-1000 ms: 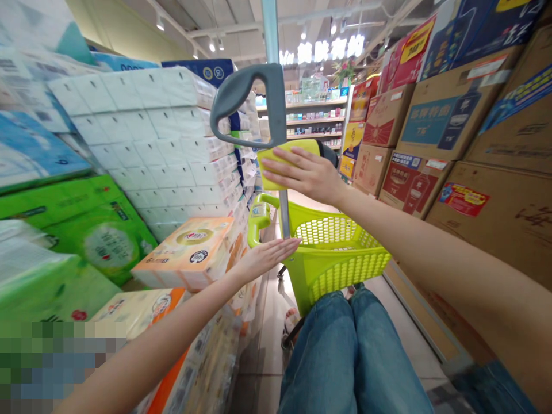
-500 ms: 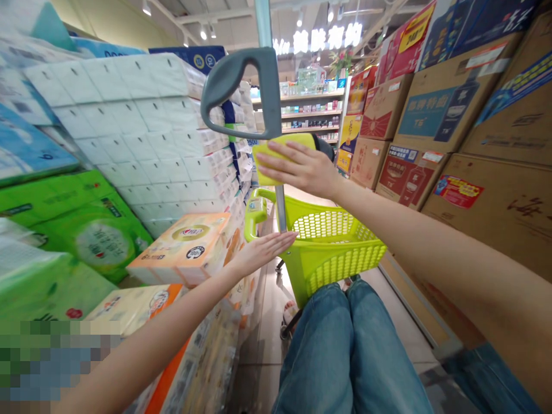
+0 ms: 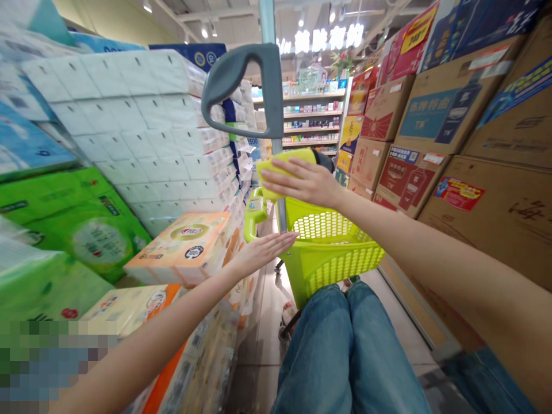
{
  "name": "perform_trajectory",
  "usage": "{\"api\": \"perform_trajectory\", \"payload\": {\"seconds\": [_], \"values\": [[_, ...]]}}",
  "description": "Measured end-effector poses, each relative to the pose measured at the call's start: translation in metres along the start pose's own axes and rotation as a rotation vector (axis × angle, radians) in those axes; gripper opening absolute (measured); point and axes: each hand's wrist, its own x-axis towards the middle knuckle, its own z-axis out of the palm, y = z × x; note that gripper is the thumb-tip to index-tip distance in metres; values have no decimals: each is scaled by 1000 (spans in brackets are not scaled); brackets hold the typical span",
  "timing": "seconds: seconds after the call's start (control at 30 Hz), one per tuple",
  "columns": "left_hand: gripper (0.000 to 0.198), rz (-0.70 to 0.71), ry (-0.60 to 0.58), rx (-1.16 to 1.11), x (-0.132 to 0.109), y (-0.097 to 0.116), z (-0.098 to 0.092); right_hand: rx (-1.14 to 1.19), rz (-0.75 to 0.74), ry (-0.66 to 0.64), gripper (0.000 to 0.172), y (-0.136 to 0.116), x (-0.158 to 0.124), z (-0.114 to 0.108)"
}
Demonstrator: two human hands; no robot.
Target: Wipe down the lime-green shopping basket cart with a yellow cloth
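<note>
My right hand presses a yellow cloth around the upright metal pole of a shopping cart, fingers laid over the cloth. Just above it the pole carries a grey loop handle. A black part sticks out behind the cloth. Lower down, my left hand lies flat, fingers stretched and together, its fingertips at the foot of the pole on the cart's yellow-green basket. Left of the pole is the basket's yellow-green side handle. My right palm hides part of the cloth.
Stacked white tissue packs line the left, with an orange tissue pack and green packs nearer. Cardboard cartons form the right wall. My jeans-clad knees are against the basket. Store shelves stand ahead.
My right hand and the yellow cloth have slid a little down the pole, baring a stretch of it below the grey handle. My left hand keeps its place.
</note>
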Motion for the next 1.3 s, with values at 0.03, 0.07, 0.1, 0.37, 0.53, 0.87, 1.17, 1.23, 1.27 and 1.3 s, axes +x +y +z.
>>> {"api": "perform_trajectory", "payload": {"seconds": [0.03,0.07,0.1,0.37,0.53,0.87,1.17,1.23,1.27,1.3], "values": [[66,5,3,10,0,-1,-1,18,40,32,60,8,8,-4],[65,9,2,16,0,-1,-2,33,75,60,60,11,12,-5],[64,10,1,17,0,-1,-3,43,104,82,60,10,12,-3],[66,-10,30,-34,-2,4,6,25,-111,-52,67,-45,-46,31],[66,-13,5,-40,-2,1,2,36,36,-25,59,6,-1,-7],[65,-3,17,-51,-2,1,2,-126,-177,-8,54,-40,-44,26],[66,3,0,-20,-2,0,-1,9,57,-5,58,22,16,-16],[64,13,-5,-2,-2,-1,-2,15,98,22,59,13,13,-11],[64,12,-6,2,-2,-1,-1,4,97,22,60,4,6,-4],[64,10,-4,0,-2,0,-1,-8,77,15,61,-8,-5,3]]}}
